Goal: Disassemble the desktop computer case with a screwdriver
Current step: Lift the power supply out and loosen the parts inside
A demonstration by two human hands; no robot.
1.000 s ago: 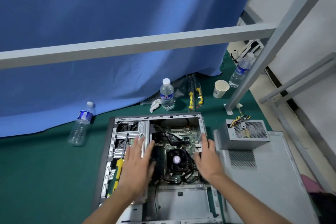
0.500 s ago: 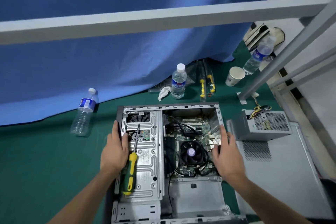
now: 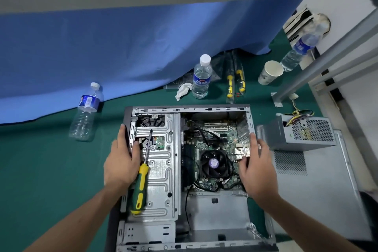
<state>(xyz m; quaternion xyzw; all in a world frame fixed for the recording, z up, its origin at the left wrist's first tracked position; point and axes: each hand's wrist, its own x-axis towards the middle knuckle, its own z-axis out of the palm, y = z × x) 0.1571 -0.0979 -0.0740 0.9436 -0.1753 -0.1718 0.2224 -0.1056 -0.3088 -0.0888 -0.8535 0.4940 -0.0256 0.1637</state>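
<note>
The open computer case (image 3: 212,219) lies flat on the green mat (image 3: 41,170), between the two hands. The left hand (image 3: 120,161) grips the left wall of the case, with the thumb inside and the fingers outside. The right hand (image 3: 256,168) holds the right wall, its fingers curled over the edge. The screwdriver (image 3: 141,182) with the green and yellow handle lies loose on the metal drive cage (image 3: 161,170), just beside the left hand, its tip pointing away from the person.
</note>
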